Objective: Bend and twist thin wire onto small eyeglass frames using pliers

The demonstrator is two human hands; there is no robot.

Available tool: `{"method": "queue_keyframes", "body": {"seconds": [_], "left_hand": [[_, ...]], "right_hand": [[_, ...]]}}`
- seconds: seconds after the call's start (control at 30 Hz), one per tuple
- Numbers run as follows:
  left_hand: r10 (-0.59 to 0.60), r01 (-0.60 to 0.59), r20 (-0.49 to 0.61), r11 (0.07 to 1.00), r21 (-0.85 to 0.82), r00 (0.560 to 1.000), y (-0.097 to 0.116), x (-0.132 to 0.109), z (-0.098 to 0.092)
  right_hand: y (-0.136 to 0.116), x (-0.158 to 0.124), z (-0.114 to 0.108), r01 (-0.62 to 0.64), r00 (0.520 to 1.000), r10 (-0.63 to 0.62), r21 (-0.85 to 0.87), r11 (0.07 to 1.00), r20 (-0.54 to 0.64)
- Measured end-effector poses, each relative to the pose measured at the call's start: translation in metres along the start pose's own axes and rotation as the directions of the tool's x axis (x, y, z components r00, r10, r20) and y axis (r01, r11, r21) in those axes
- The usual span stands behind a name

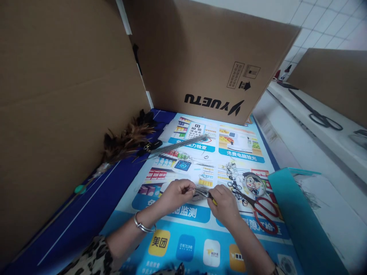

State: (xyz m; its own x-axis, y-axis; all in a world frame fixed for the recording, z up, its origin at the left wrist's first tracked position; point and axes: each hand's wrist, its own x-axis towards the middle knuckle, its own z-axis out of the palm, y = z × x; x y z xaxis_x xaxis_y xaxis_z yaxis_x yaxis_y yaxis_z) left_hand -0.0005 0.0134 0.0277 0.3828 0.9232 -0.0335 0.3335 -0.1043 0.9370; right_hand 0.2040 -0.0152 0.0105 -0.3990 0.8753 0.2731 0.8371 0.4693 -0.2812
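My right hand [225, 202] is closed around pliers [203, 192] with a bit of yellow handle showing, and their metal jaws point left. My left hand [178, 194] pinches something thin and small at the jaw tips, too fine to make out. Both hands meet low over the printed mat [169, 221]. Beyond the right hand lie several small dark wire loops [231, 170] and a round clear dish [254, 184]. Scissors with red handles [265, 208] rest to the right. Farther back is a bundle of thin straight wires [183, 144].
Tall cardboard panels [206, 53] stand at the back and left. A feather duster [126, 139] lies along the left edge. On the right are a teal box [301, 221] with a white sheet and a ledge holding black scissors [321, 118].
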Motion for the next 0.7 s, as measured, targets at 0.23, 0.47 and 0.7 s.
{"method": "queue_keyframes", "body": {"seconds": [0.23,0.47,0.7], "left_hand": [[0.018,-0.017,-0.032,1.0,0.015,0.999,0.0009,-0.0007,0.0003],[0.045,-0.044,-0.033,0.999,0.032,0.998,-0.0003,-0.0013,-0.0007],[-0.002,0.008,0.068,0.996,-0.088,0.998,0.0038,-0.0012,-0.0038]], "right_hand": [[-0.0019,0.0012,-0.0018,0.004,1.0,-0.004,0.005,1.0,0.001],[-0.0042,0.0009,-0.0021,-0.007,1.0,0.007,-0.028,1.0,0.02],[-0.0032,-0.0013,0.0017,-0.014,1.0,0.014,0.105,0.994,0.0]]}}
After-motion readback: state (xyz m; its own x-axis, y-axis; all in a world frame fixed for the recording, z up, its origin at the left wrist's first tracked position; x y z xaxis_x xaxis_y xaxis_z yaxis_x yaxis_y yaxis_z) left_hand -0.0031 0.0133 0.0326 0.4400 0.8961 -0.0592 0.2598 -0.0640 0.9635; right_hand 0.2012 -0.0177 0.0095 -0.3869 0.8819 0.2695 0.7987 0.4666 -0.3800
